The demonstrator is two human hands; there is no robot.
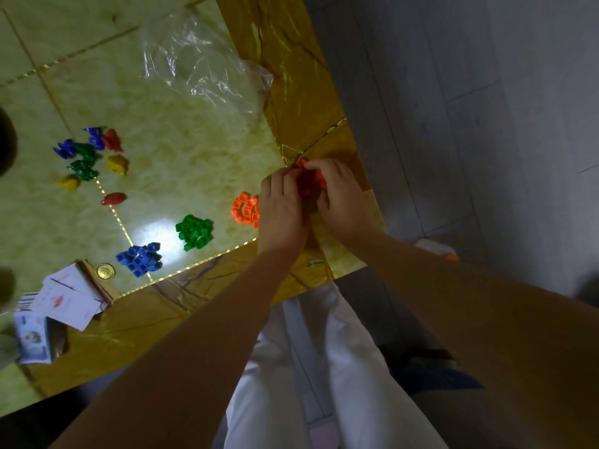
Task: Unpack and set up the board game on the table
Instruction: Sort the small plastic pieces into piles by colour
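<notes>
Near the table's right edge, my left hand point(281, 205) and my right hand point(340, 196) cup a pile of small red cube pieces point(310, 183) between them, fingers curled around it. An orange cube pile point(245, 209) lies just left of my left hand. Further left sit a green cube pile point(194, 232) and a blue cube pile point(140, 259). Coloured figure pieces point(89, 157) in blue, green, red and yellow lie scattered at the far left.
A crumpled clear plastic bag point(201, 63) lies at the back of the table point(181, 150). A gold coin point(105, 272), cards point(69, 294) and paper money point(32, 340) sit at the front left. The table edge runs right of my hands, with grey floor beyond.
</notes>
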